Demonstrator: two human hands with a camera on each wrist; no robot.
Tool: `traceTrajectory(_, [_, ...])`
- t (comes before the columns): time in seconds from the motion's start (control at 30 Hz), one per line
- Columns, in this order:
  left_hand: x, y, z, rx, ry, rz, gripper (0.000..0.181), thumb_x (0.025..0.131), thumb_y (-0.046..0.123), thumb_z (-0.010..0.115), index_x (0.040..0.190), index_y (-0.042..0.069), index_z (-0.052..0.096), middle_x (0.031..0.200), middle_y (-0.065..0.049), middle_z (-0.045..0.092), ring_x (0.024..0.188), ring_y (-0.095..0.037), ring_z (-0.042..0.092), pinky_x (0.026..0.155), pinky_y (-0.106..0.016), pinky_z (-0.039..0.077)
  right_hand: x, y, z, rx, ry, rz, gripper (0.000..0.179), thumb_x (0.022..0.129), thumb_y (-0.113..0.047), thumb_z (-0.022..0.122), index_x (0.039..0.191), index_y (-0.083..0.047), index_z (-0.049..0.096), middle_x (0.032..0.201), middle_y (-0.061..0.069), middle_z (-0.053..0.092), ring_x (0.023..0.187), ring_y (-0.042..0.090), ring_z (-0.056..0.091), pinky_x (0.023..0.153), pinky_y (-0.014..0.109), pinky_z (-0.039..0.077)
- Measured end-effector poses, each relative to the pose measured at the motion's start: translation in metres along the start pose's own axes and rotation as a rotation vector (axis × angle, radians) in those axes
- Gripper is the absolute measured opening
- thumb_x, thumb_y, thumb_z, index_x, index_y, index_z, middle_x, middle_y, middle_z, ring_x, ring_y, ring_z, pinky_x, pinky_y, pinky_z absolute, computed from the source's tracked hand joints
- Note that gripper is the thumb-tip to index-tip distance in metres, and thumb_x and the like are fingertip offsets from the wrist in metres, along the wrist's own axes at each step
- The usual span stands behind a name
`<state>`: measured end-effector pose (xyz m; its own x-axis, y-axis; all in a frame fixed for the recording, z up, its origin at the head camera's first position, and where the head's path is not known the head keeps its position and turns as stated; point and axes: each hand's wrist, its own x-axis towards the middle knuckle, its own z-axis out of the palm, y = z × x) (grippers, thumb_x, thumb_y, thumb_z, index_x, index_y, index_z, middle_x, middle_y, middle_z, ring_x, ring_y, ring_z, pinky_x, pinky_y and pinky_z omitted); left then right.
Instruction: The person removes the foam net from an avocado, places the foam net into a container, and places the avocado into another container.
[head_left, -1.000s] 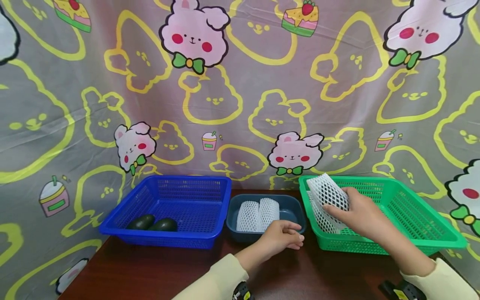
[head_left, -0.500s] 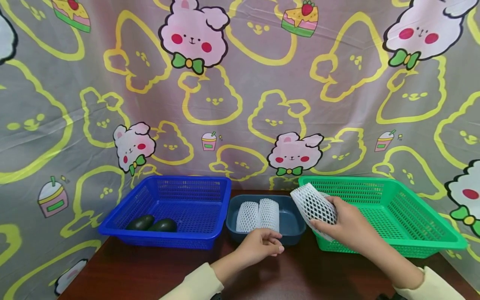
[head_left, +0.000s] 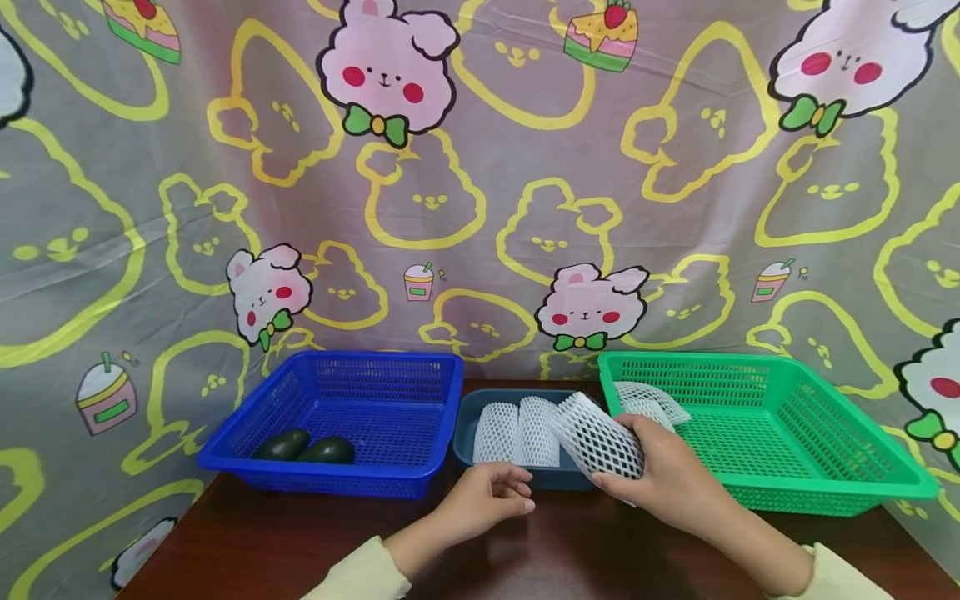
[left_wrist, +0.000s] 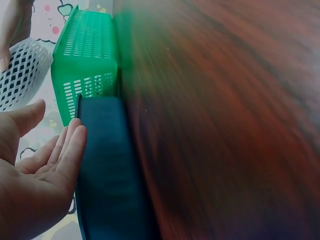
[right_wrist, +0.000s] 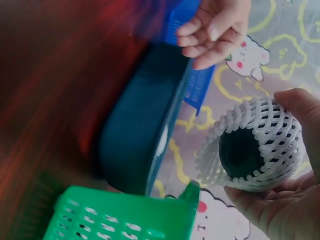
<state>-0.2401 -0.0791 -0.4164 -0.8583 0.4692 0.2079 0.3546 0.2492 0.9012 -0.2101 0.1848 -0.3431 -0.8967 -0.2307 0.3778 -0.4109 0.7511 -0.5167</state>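
Note:
My right hand (head_left: 675, 479) grips an avocado in a white foam net sleeve (head_left: 600, 442) over the right end of the dark teal bin (head_left: 551, 478). Through the sleeve's open end in the right wrist view, the dark green avocado (right_wrist: 242, 154) shows. Two more white foam net sleeves (head_left: 497, 433) lie side by side in the bin; their contents are hard to make out. My left hand (head_left: 483, 504) hovers by the bin's front edge, palm turned inward, fingers loosely bent and holding nothing.
At left stands a blue basket (head_left: 352, 483) with two bare avocados (head_left: 330, 450). A green basket (head_left: 825, 493) at right holds loose white foam nets (head_left: 652, 402) in its left corner. A patterned cloth (head_left: 480, 208) hangs behind the dark wooden table (head_left: 300, 542).
My right hand has carried the sleeved avocado left and down, from over the green basket to the teal bin. My left hand has drawn back to the left.

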Motion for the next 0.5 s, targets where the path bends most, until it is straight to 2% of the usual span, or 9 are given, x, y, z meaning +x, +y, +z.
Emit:
traceTrajectory(0.17, [-0.005, -0.004, -0.008, 0.047, -0.001, 0.025, 0.031, 0.084, 0.009, 0.075, 0.110, -0.006, 0.066, 0.096, -0.017, 0.069, 0.082, -0.009, 0.066, 0.073, -0.023, 0.052, -0.002, 0.001, 0.012, 0.010, -0.026, -0.007, 0.075, 0.068, -0.041, 0.087, 0.122, -0.001, 0.053, 0.103, 0.005, 0.060, 0.084, 0.016, 0.056, 0.069, 0.030, 0.052])
traceTrajectory(0.33, [-0.010, -0.009, -0.015, 0.079, -0.001, 0.041, 0.030, 0.085, 0.009, 0.074, 0.109, -0.006, 0.066, 0.096, -0.017, 0.069, 0.082, -0.009, 0.066, 0.074, -0.024, 0.053, -0.004, 0.001, 0.022, 0.057, -0.082, 0.012, 0.077, 0.067, -0.040, 0.089, 0.123, -0.003, 0.053, 0.104, 0.004, 0.059, 0.085, 0.016, 0.056, 0.069, 0.029, 0.053])
traceTrajectory(0.5, [-0.015, -0.012, -0.022, 0.102, -0.005, 0.039, 0.031, 0.085, 0.010, 0.075, 0.109, -0.006, 0.066, 0.096, -0.016, 0.069, 0.083, -0.011, 0.066, 0.073, -0.024, 0.053, -0.006, 0.003, 0.032, 0.045, -0.131, -0.020, 0.075, 0.066, -0.040, 0.089, 0.123, -0.005, 0.053, 0.105, 0.001, 0.058, 0.086, 0.012, 0.055, 0.071, 0.029, 0.052])
